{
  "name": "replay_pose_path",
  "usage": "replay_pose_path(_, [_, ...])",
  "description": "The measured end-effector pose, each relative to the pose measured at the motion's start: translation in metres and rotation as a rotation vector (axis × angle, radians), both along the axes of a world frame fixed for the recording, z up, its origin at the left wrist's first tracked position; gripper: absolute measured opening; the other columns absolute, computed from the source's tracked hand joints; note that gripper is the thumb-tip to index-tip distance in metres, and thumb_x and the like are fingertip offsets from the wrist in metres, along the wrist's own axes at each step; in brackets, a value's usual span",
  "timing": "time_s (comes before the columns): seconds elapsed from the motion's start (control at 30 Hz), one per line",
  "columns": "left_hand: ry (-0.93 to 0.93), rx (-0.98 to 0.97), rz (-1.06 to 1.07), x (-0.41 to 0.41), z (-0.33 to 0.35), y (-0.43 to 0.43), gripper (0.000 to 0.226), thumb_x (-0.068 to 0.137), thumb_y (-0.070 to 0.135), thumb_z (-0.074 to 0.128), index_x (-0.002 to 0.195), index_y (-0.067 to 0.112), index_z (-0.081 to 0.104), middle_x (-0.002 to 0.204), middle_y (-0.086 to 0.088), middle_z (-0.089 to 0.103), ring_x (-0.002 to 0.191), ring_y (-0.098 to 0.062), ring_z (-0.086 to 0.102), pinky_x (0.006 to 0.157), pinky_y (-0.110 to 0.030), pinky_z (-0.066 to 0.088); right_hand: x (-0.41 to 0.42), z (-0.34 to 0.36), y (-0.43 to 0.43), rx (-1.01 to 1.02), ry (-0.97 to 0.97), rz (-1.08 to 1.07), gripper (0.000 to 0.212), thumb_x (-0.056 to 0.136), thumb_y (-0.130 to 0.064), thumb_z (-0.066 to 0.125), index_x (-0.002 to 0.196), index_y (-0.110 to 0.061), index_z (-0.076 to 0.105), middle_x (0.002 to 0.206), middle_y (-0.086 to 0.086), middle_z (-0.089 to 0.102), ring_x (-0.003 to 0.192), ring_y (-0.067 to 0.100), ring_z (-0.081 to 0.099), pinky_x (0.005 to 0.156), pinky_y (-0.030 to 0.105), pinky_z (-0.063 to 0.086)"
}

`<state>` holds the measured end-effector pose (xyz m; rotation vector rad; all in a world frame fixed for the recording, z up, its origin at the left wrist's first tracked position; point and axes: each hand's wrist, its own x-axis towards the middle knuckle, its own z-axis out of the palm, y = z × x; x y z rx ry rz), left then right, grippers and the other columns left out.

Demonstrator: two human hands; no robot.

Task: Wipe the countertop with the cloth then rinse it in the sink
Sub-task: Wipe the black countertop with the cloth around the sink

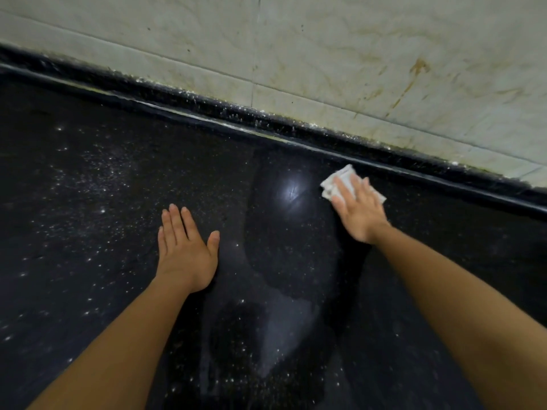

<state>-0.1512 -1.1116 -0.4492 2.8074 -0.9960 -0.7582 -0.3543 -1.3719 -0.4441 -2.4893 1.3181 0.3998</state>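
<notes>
A black speckled countertop (pixel 88 202) fills the view. A small folded white cloth (pixel 340 177) lies on it near the back edge, right of centre. My right hand (pixel 358 210) presses flat on the cloth with fingers spread, covering most of it. My left hand (pixel 185 253) rests palm down on the bare countertop to the left, fingers together and holding nothing. A wet, shiny streak (pixel 278 247) runs from the cloth toward me between my arms. No sink is in view.
A raised black ledge (pixel 266 125) runs along the back of the countertop. Above it stands a pale tiled wall (pixel 355 54) with brown stains. White specks are scattered over the countertop's left part (pixel 88 179).
</notes>
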Motion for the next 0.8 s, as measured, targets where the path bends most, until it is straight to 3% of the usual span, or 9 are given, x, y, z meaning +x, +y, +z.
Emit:
replay_pose_path(0.2, [-0.027,-0.012,0.011,-0.003,-0.004,0.001,0.075,0.097,0.052,0.008,0.144,0.002,-0.022,0.151,-0.016,-0.031,0.14,-0.026,-0.029,0.115,-0.038,-0.015,-0.008,-0.002,0.022,0.041,-0.087,-0.182,0.056,0.1,-0.055,0.011,0.153,-0.04,-0.003,0.161,0.0,-0.019,0.145,0.021,-0.024,0.117,0.04,-0.014])
replay_pose_path(0.37, [-0.081,-0.011,0.034,-0.01,0.004,0.008,0.072,0.098,0.05,0.01,0.148,0.003,-0.014,0.156,-0.012,-0.02,0.144,-0.023,-0.02,0.115,-0.041,-0.013,-0.031,0.002,0.076,0.067,-0.081,-0.008,0.054,0.102,-0.051,0.012,0.152,-0.042,-0.004,0.16,-0.002,-0.021,0.144,0.02,-0.028,0.114,0.037,-0.018])
replay_pose_path(0.5, [-0.117,-0.157,0.066,-0.051,0.022,0.04,0.065,0.1,0.043,0.014,0.15,0.004,0.001,0.159,-0.008,-0.006,0.146,-0.02,-0.011,0.115,-0.04,-0.014,-0.056,0.004,0.111,0.082,-0.065,0.138,0.053,0.102,-0.05,0.011,0.152,-0.042,-0.005,0.159,-0.002,-0.023,0.142,0.018,-0.031,0.114,0.036,-0.02])
replay_pose_path(0.8, [-0.176,-0.276,0.127,-0.189,0.022,0.135,0.069,0.098,0.047,0.018,0.15,0.004,-0.001,0.159,-0.009,-0.004,0.146,-0.019,-0.01,0.114,-0.034,-0.014,-0.129,0.01,0.179,0.156,-0.031,0.384,0.053,0.1,-0.054,0.009,0.15,-0.046,-0.008,0.158,-0.004,-0.027,0.139,0.013,-0.036,0.112,0.034,-0.023])
